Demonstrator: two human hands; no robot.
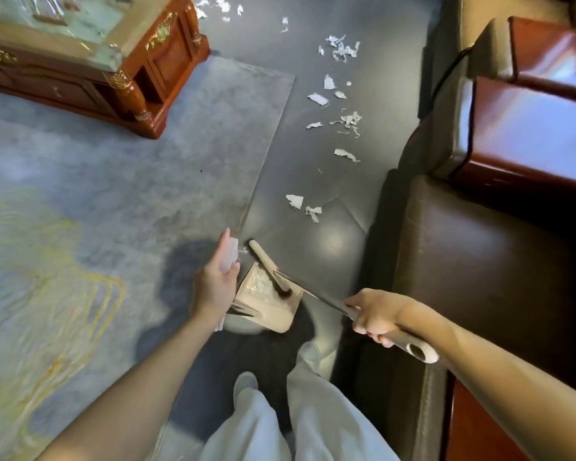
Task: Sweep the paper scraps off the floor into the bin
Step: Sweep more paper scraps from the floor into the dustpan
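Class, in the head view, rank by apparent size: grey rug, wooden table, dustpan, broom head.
Largest to smallest: grey rug, wooden table, dustpan, broom head. The table is cropped by the frame.

Paper scraps (318, 99): white, on dark grey floor (313, 174). Rug (113, 181): mottled blue-grey, yellow looping lines at lower left. Dustpan (276, 314): beige; sofa (479, 277): dark brown.

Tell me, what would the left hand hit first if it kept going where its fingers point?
Probably nothing near: the left hand points forward along the rug edge, and only open floor lies ahead until distant paper scraps. Depth is unclear.
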